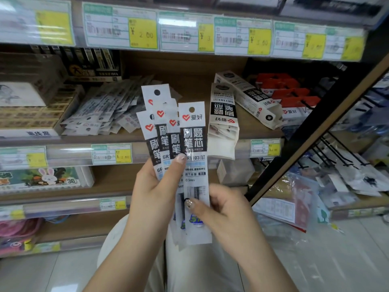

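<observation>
Several flat white packets of pen refills (194,131), each with a red heart logo and a black label, are fanned out upright in front of a shop shelf. My left hand (154,192) grips the fan from the left, thumb pressed on the front packet. My right hand (227,209) pinches the lower part of the front packet, thumb on its clear face, fingers behind it.
The wooden shelf (259,131) behind holds a loose pile of similar packets (105,110), an upside-down stack (224,114), red-topped packets (290,95) and boxes at left. Price tags (143,33) line the shelf edges. Black hooks (336,150) with hanging bags stand at right. My knees are below.
</observation>
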Demonstrator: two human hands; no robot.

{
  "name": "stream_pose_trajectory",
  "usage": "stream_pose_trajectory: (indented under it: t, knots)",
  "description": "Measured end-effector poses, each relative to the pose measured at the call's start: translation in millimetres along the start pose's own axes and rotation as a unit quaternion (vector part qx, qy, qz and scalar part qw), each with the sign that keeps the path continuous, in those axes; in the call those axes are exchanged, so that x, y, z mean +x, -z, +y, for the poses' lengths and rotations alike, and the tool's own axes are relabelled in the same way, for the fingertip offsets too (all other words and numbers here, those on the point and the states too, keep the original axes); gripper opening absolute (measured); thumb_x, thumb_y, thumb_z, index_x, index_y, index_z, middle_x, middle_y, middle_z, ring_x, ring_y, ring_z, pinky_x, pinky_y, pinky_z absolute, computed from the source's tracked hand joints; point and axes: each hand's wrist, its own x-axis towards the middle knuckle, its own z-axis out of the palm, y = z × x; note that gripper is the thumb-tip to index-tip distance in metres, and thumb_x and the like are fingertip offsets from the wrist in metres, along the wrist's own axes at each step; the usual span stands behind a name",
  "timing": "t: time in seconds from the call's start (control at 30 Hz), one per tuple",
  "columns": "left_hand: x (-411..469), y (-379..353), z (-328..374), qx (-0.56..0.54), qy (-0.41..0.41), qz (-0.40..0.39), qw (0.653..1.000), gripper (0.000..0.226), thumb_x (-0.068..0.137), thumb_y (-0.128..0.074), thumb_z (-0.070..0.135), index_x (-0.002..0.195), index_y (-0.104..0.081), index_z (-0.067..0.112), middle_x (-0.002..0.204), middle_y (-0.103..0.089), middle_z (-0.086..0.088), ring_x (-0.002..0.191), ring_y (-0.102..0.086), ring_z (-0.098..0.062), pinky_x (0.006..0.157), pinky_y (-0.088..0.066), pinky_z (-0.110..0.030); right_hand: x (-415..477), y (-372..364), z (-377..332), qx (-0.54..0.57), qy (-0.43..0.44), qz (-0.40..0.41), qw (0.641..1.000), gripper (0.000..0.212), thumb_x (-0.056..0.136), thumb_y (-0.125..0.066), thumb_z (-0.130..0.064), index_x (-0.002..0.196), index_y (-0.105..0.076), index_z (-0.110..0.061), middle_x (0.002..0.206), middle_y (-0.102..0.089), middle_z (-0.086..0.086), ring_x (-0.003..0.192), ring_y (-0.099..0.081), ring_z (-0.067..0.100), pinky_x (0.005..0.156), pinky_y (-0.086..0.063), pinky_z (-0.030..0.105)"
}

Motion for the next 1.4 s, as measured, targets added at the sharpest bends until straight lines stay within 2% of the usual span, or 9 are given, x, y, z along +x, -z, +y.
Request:
stream_pose_trajectory:
  t: [0.27,0.4,0.53,0.63,0.73,0.97,1.1,1.23,1.4]
  knots:
    - [5,0,-12,0.091,-0.028,-0.031,0.995,0.016,0.076,-0.074,0.009,0.085,-0.071,0.022,0.086,-0.075,0.004,0.082,-0.071,-0.015,0.075,-0.055,-0.036,12,27,-6,-0.174,-0.059,-0.058,0.981,0.027,0.073,-0.072,-0.036,0.085,-0.063,-0.014,0.068,-0.060,-0.003,0.058,-0.050,0.010,0.059,-0.041,0.030]
    - [12,0,-28,0.157,-0.063,-0.066,0.983,0.026,0.080,-0.069,0.005,0.084,-0.067,0.030,0.083,-0.071,0.023,0.079,-0.066,0.004,0.070,-0.049,-0.012,23,42,-12,-0.076,-0.036,0.099,0.992,0.030,0.084,-0.063,-0.010,0.104,-0.056,-0.032,0.094,-0.066,-0.014,0.083,-0.060,-0.004,0.079,-0.047,0.018]
    - [12,-6,-59,0.209,-0.076,-0.112,0.969,0.034,0.081,-0.067,0.003,0.091,-0.063,0.035,0.088,-0.069,0.026,0.086,-0.065,0.005,0.072,-0.047,-0.009,31,37,-4,0.071,-0.061,0.063,0.994,0.065,0.079,-0.072,-0.019,0.133,-0.039,-0.031,0.118,-0.061,-0.010,0.107,-0.059,-0.001,0.092,-0.048,0.024]
    - [5,-12,-87,0.213,-0.047,-0.141,0.966,0.027,0.076,-0.054,0.011,0.093,-0.066,0.029,0.087,-0.072,0.017,0.094,-0.068,-0.016,0.070,-0.052,-0.019,31,17,15,0.023,-0.072,0.091,0.993,0.062,0.066,-0.082,-0.022,0.116,-0.047,-0.030,0.112,-0.063,-0.010,0.104,-0.060,0.001,0.086,-0.049,0.020]
    - [-5,-15,-101,0.198,-0.069,-0.162,0.964,0.045,0.083,-0.052,-0.005,0.121,-0.058,0.018,0.116,-0.065,0.019,0.115,-0.058,-0.006,0.093,-0.048,-0.023,22,-3,31,-0.023,-0.067,0.161,0.984,0.074,0.054,-0.081,-0.037,0.116,-0.044,-0.028,0.111,-0.062,-0.009,0.103,-0.060,0.005,0.085,-0.047,0.020]
    - [-19,-12,-119,0.265,-0.054,-0.114,0.956,0.035,0.080,-0.054,0.033,0.113,-0.063,0.026,0.105,-0.063,0.032,0.101,-0.056,0.015,0.079,-0.041,-0.004,15,-18,54,-0.065,-0.012,0.245,0.967,0.030,0.074,-0.073,-0.014,0.096,-0.052,-0.017,0.082,-0.064,-0.013,0.081,-0.059,-0.005,0.065,-0.039,0.002]
    - [-19,-6,-134,0.292,-0.018,-0.121,0.949,0.032,0.084,-0.062,0.014,0.116,-0.061,0.016,0.099,-0.064,0.023,0.099,-0.053,0.020,0.076,-0.037,0.001,15,-25,73,-0.040,-0.057,0.254,0.965,0.033,0.075,-0.073,-0.008,0.095,-0.053,-0.024,0.080,-0.059,-0.021,0.077,-0.056,-0.018,0.065,-0.038,-0.001]
    - [-20,-5,-133,0.292,0.008,-0.130,0.948,0.033,0.075,-0.062,0.024,0.108,-0.061,0.025,0.096,-0.067,0.021,0.095,-0.058,0.016,0.074,-0.041,-0.003,12,-26,82,-0.044,-0.066,0.277,0.957,0.039,0.074,-0.074,-0.010,0.088,-0.049,-0.036,0.078,-0.058,-0.024,0.079,-0.056,-0.014,0.066,-0.040,0.001]
    - [-23,-8,-134,0.254,0.026,-0.145,0.956,0.030,0.079,-0.064,0.010,0.106,-0.058,0.020,0.093,-0.068,0.017,0.090,-0.061,0.013,0.071,-0.042,-0.004,11,-20,84,-0.005,-0.078,0.288,0.954,0.035,0.077,-0.071,-0.005,0.100,-0.052,-0.023,0.085,-0.059,-0.020,0.080,-0.061,-0.007,0.064,-0.041,0.001]
